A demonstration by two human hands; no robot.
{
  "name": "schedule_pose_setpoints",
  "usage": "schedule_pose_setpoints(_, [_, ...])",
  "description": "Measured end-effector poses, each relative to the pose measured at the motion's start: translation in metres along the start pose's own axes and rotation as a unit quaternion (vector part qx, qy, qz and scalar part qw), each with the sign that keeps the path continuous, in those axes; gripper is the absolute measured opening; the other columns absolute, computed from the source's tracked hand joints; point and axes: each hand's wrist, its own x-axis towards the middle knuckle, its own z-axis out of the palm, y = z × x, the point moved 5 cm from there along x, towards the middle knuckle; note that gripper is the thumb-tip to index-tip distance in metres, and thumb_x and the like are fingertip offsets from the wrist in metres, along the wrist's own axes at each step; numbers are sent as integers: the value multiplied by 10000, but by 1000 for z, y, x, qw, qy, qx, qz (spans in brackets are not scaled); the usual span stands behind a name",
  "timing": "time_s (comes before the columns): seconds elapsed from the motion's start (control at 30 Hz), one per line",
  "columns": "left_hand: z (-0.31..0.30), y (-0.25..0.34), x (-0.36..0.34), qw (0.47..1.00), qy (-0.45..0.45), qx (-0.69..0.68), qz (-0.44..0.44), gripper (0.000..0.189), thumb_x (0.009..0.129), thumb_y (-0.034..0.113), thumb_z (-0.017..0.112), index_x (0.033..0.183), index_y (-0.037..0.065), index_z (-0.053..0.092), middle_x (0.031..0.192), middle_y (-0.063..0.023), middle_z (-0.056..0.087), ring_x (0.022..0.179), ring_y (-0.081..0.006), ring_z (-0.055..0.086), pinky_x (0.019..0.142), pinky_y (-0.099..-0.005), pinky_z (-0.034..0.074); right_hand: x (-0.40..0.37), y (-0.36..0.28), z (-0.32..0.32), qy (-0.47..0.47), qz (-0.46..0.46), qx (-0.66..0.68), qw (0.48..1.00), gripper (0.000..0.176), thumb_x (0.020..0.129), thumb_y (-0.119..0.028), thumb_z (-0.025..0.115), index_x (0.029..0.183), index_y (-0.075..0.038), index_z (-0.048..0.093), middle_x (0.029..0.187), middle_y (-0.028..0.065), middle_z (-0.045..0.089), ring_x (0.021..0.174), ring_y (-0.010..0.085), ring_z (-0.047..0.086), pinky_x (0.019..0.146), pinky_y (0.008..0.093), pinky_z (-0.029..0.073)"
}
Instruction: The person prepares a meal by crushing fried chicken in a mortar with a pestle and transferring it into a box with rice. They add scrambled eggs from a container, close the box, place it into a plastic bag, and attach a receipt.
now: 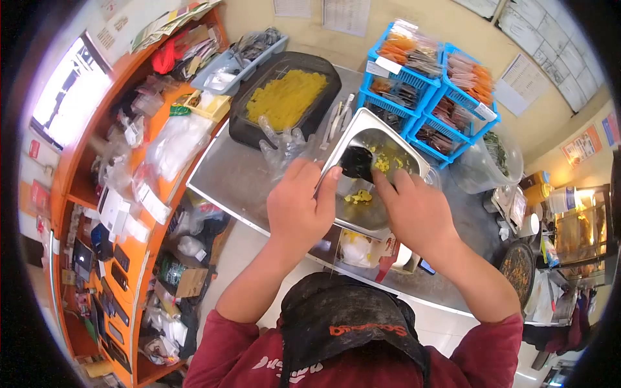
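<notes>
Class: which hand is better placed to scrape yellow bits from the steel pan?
Right hand, probably: it holds the black scraper beside the yellow bits; the left hand grips the rim of the steel pan.

left hand (pixel 299 210) clenched, right hand (pixel 417 210) pinching

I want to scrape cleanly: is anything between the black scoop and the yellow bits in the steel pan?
Nothing visible. The right hand holds the black scoop inside the steel pan, beside the yellow bits; the left hand grips the rim.

Food stall: steel counter (pixel 246 174), packed snack crates (pixel 427 84).
</notes>
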Motion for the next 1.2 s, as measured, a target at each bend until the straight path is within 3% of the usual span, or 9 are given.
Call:
schedule_pose_setpoints(0.17, [3, 4, 1, 1000, 3, 6, 9, 200, 962, 191, 697, 867, 22, 648, 848, -134, 603, 670, -359, 603, 576, -426, 461, -16, -6, 13, -47, -29, -49, 997, 486, 849, -135, 632, 1328, -49, 637, 943, 83, 568, 816, 244, 655, 625, 378, 558])
schedule_pose_setpoints(0.4, [16, 30, 7, 998, 7, -44, 49, 179, 946, 123, 700, 862, -12, 618, 937, -166, 558, 747, -371, 594, 653, -449, 474, -2, 17, 10, -36, 83, -115, 989, 497, 848, -145, 644, 1329, -24, 624, 1004, 92, 590, 813, 237, 673, 611, 350, 570])
schedule_pose_setpoints(0.5, [21, 33, 11, 994, -28, -88, 49, 180, 953, 106, 684, 855, -15, 594, 940, -158, 550, 750, -367, 583, 673, -461, 476, 0, 8, 40, -159, 53, -90, 982, 488, 855, -143, 645, 1328, -27, 627, 980, 133, 654, 840, 266, 709, 621, 380, 581])
schedule_pose_setpoints(0.7, [29, 27, 6, 993, -60, -97, 31, 197, 958, 95, 676, 851, -27, 565, 942, -161, 546, 759, -380, 577, 667, -441, 475, 11, -5, 36, -288, 25, 162, 944, 357, 889, -110, 593, 1214, -3, 694, 899, 238, 721, 873, 330, 756, 676, 449, 590])
schedule_pose_setpoints(0.77, [30, 27, 5, 992, -66, -103, 44, 208, 962, 105, 676, 850, -30, 563, 930, -163, 544, 758, -376, 576, 670, -435, 476, 14, 13, 53, -245, 71, 319, 913, 301, 933, -147, 591, 1168, -5, 711, 882, 195, 723, 750, 280, 729, 635, 403, 578])
schedule_pose_setpoints(0.87, [31, 23, 10, 992, -68, -103, 38, 227, 968, 120, 676, 841, -32, 565, 909, -164, 544, 754, -367, 573, 672, -427, 473, 9, 41, 68, -185, 104, 550, 808, 296, 996, -206, 581, 1164, 2, 706, 836, 110, 699, 606, 173, 620, 547, 320, 516])
schedule_pose_setpoints(0.93, [32, 21, 17, 992, -67, -100, 34, 241, 969, 129, 678, 830, -33, 566, 899, -166, 544, 761, -361, 574, 675, -423, 469, -2, 49, 77, -210, 241, 697, 642, 324, 1057, -253, 551, 1189, 14, 680, 731, -17, 560, 518, 54, 386, 438, 230, 336])
schedule_pose_setpoints(1.03, [37, 25, 26, 993, -75, -90, 34, 261, 965, 139, 688, 811, -35, 567, 888, -171, 547, 789, -356, 577, 690, -420, 461, -16, 41, 82, -231, 263, 824, 446, 299, 1061, -235, 536, 1145, 18, 671, 666, -39, 461, 489, 56, 325, 419, 244, 243])
schedule_pose_setpoints(1.2, [34, 29, 30, 994, -113, -17, 2, 281, 955, 164, 716, 815, -42, 585, 874, -166, 543, 813, -331, 564, 738, -412, 454, -33, 39, 108, -173, 262, 911, 268, 305, 1063, -260, 523, 1067, 17, 652, 622, -53, 382, 478, 62, 300, 416, 246, 222])
